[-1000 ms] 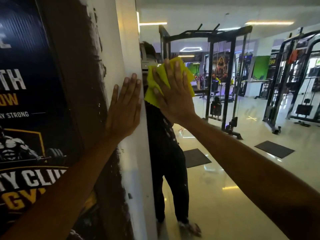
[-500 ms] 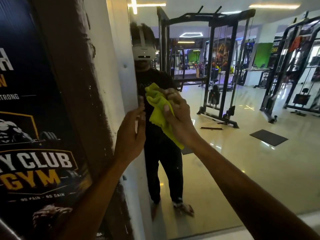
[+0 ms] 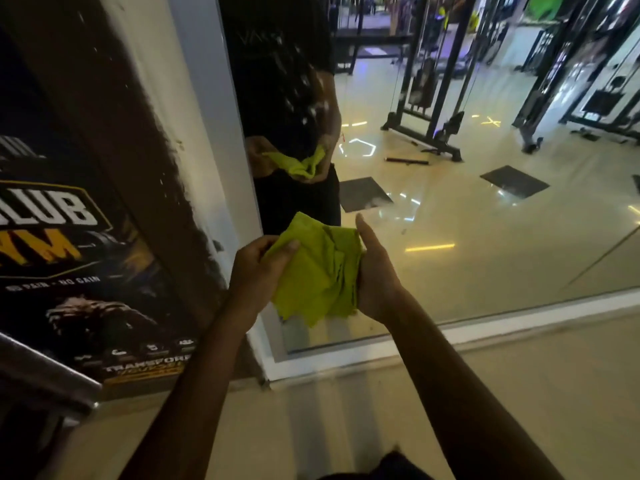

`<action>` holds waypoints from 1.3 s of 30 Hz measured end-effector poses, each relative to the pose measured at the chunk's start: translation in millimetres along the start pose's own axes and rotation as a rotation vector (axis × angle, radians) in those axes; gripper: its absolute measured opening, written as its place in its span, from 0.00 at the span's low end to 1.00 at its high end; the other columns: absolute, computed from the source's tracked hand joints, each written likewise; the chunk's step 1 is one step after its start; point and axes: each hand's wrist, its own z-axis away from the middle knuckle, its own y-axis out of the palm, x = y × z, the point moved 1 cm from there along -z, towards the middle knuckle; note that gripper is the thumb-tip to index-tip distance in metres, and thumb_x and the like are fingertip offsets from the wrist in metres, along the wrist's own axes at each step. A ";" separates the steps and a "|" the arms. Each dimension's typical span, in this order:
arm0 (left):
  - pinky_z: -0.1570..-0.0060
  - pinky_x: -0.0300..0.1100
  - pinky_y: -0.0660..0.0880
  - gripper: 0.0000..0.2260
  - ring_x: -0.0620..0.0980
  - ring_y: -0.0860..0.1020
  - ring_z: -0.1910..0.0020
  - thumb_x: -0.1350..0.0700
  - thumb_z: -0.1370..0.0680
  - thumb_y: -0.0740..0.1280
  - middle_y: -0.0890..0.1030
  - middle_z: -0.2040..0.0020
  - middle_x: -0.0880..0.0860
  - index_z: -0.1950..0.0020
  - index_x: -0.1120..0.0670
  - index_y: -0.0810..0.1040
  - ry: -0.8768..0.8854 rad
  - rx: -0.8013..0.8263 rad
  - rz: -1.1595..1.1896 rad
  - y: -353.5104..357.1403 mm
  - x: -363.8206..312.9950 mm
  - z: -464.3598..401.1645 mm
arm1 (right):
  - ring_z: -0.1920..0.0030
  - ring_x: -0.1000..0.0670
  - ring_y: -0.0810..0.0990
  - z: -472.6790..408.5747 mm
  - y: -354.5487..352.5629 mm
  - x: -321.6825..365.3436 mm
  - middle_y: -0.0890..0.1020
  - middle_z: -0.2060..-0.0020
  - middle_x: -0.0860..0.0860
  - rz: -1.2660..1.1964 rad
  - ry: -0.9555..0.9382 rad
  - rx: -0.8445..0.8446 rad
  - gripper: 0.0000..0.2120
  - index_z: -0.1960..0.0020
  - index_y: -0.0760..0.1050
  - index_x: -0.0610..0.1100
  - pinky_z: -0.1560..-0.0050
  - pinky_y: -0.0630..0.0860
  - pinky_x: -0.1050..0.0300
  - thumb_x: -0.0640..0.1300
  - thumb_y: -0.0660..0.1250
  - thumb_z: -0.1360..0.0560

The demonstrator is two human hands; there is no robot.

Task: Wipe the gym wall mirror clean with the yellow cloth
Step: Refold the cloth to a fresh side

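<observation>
The yellow cloth (image 3: 317,271) hangs bunched between both hands, held in front of the lower part of the wall mirror (image 3: 485,220) and away from the glass. My left hand (image 3: 256,268) pinches its left edge with thumb on top. My right hand (image 3: 375,275) grips the right side, thumb pointing up. The mirror reflects a person's dark-clothed torso with the same cloth, and white smears show on the glass near the top centre.
A white mirror frame (image 3: 346,358) runs along the bottom and left edge. A dark gym poster (image 3: 86,220) covers the wall to the left. A grey metal rail (image 3: 41,379) crosses the lower left. Beige floor (image 3: 346,427) lies below. Reflected gym machines fill the mirror.
My right hand took the cloth off the glass and came down. My left hand left the frame and took hold of the cloth. The view tilted down.
</observation>
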 end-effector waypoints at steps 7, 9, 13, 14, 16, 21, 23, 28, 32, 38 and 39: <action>0.45 0.53 0.81 0.23 0.51 0.80 0.43 0.36 0.24 0.74 0.80 0.39 0.50 0.35 0.48 0.80 0.118 -0.093 -0.360 6.7 46.6 33.7 | 0.39 0.41 0.88 -2.5 -45.0 -48.6 0.88 0.40 0.41 0.258 -0.033 -0.181 0.18 0.34 0.82 0.44 0.38 0.85 0.43 0.56 0.63 0.11; 0.47 0.52 0.80 0.17 0.49 0.78 0.45 0.43 0.20 0.75 0.77 0.39 0.50 0.36 0.49 0.78 0.264 -0.154 -0.448 16.2 50.3 43.8 | 0.37 0.40 0.87 -0.7 -48.7 -52.8 0.87 0.38 0.42 0.256 -0.031 -0.195 0.17 0.33 0.80 0.45 0.34 0.84 0.39 0.56 0.64 0.12; 0.49 0.52 0.85 0.16 0.42 0.82 0.50 0.34 0.19 0.68 0.83 0.47 0.45 0.45 0.45 0.81 0.008 0.012 -0.157 43.7 34.2 57.6 | 0.36 0.40 0.87 -0.2 -50.7 -54.4 0.86 0.36 0.41 0.253 -0.050 -0.131 0.18 0.29 0.77 0.44 0.34 0.84 0.38 0.55 0.61 0.10; 0.49 0.52 0.86 0.17 0.43 0.83 0.49 0.31 0.22 0.68 0.83 0.47 0.44 0.44 0.43 0.80 -0.055 0.011 -0.089 46.8 33.3 58.4 | 0.37 0.41 0.87 -0.9 -52.1 -53.7 0.86 0.37 0.42 0.243 -0.053 -0.125 0.17 0.29 0.77 0.45 0.34 0.84 0.39 0.55 0.61 0.10; 0.52 0.49 0.87 0.19 0.46 0.85 0.47 0.33 0.25 0.74 0.84 0.45 0.45 0.42 0.42 0.80 -0.112 -0.031 -0.014 49.4 37.5 55.2 | 0.37 0.41 0.87 -1.9 -56.0 -51.2 0.87 0.37 0.44 0.231 -0.053 -0.106 0.15 0.31 0.78 0.46 0.35 0.85 0.40 0.54 0.62 0.11; 0.46 0.59 0.87 0.08 0.58 0.86 0.43 0.49 0.23 0.80 0.88 0.47 0.53 0.46 0.47 0.86 -0.253 -0.068 0.072 49.5 63.6 42.3 | 0.37 0.41 0.85 -5.9 -65.8 -41.2 0.85 0.36 0.45 0.397 -0.113 -0.082 0.16 0.29 0.78 0.46 0.42 0.86 0.47 0.54 0.64 0.11; 0.49 0.58 0.87 0.02 0.61 0.85 0.42 0.55 0.19 0.75 0.87 0.46 0.57 0.46 0.50 0.86 -0.335 -0.066 0.169 53.7 64.8 42.7 | 0.39 0.43 0.85 -9.4 -71.8 -37.3 0.85 0.38 0.44 0.495 -0.147 -0.094 0.15 0.31 0.79 0.46 0.44 0.85 0.49 0.53 0.65 0.11; 0.55 0.48 0.79 0.10 0.58 0.81 0.45 0.56 0.14 0.63 0.84 0.50 0.57 0.40 0.57 0.82 -0.544 -0.174 0.400 62.4 69.6 45.3 | 0.50 0.48 0.82 -22.5 -95.1 -30.9 0.85 0.47 0.42 0.942 -0.281 -0.180 0.14 0.37 0.81 0.39 0.47 0.79 0.51 0.49 0.66 0.11; 0.47 0.51 0.82 0.19 0.57 0.84 0.45 0.41 0.19 0.72 0.88 0.48 0.54 0.37 0.55 0.83 -0.589 -0.123 0.404 71.3 75.5 53.1 | 0.52 0.56 0.79 -23.5 -109.0 -21.1 0.83 0.48 0.47 1.018 -0.271 -0.106 0.09 0.36 0.81 0.42 0.54 0.75 0.58 0.46 0.67 0.12; 0.55 0.49 0.85 0.21 0.54 0.86 0.51 0.58 0.26 0.78 0.86 0.41 0.59 0.36 0.44 0.80 -0.544 0.114 -0.087 86.7 86.1 68.5 | 0.51 0.54 0.80 -19.6 -113.1 5.4 0.81 0.51 0.55 1.194 -0.385 0.094 0.09 0.36 0.80 0.47 0.52 0.74 0.59 0.47 0.72 0.14; 0.51 0.50 0.86 0.21 0.52 0.87 0.51 0.54 0.29 0.79 0.86 0.43 0.57 0.38 0.43 0.81 -0.519 0.154 -0.130 88.1 87.4 70.5 | 0.52 0.56 0.79 -19.0 -113.4 13.4 0.80 0.53 0.57 1.212 -0.398 0.120 0.08 0.37 0.79 0.49 0.53 0.73 0.61 0.47 0.73 0.15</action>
